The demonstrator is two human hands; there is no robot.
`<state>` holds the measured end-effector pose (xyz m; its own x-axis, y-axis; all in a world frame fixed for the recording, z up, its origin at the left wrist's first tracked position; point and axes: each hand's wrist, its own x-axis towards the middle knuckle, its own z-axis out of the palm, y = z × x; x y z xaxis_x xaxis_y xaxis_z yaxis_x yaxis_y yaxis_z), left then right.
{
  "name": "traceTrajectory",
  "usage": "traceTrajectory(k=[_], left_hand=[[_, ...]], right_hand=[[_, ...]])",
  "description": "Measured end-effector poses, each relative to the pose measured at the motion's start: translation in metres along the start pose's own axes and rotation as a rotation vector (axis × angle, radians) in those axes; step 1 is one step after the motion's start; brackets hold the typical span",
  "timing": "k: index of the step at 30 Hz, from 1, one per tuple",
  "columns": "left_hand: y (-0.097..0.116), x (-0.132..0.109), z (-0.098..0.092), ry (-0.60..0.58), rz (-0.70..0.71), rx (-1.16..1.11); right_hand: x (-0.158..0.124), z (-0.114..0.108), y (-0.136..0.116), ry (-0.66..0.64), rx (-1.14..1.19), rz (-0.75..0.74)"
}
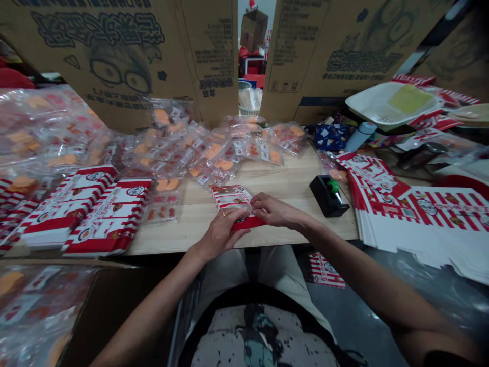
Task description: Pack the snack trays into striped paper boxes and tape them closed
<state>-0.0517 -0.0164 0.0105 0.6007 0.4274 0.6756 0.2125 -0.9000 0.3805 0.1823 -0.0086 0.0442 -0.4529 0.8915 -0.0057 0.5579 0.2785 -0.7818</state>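
Note:
A red-and-white striped carton [233, 200] lies on the wooden table [290, 178] right in front of me. My left hand [220, 233] rests on its near end, fingers curled over the red edge. My right hand [274, 210] pinches the carton's right side, fingertips pressed together on it. Both hands touch the same carton.
Clear packets of orange pieces [198, 150] cover the table's far side and left. Finished striped boxes [87, 211] lie at left, flat striped cartons [412, 209] stack at right. A black tape dispenser [327, 194] stands right of my hands. Big cardboard boxes [126, 56] wall the back.

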Motion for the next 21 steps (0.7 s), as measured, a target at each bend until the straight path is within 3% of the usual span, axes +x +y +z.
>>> traceTrajectory(k=[4, 7, 12, 17, 21], left_hand=[[0.002, 0.0, 0.001, 0.041, -0.109, -0.053], [0.002, 0.002, 0.001, 0.059, -0.134, -0.094], [0.004, 0.014, -0.01, 0.169, -0.175, -0.153], [0.015, 0.042, -0.029, 0.221, -0.165, -0.253], [0.015, 0.069, -0.04, 0.23, -0.126, -0.265]], right_hand=[[-0.001, 0.012, 0.007, 0.048, 0.222, 0.002], [-0.006, 0.018, 0.006, 0.097, 0.233, -0.016], [-0.025, 0.016, -0.012, 0.325, -0.025, -0.255], [-0.039, -0.008, -0.035, 0.382, -0.236, -0.507], [-0.031, -0.035, -0.041, 0.42, -0.544, -0.562]])
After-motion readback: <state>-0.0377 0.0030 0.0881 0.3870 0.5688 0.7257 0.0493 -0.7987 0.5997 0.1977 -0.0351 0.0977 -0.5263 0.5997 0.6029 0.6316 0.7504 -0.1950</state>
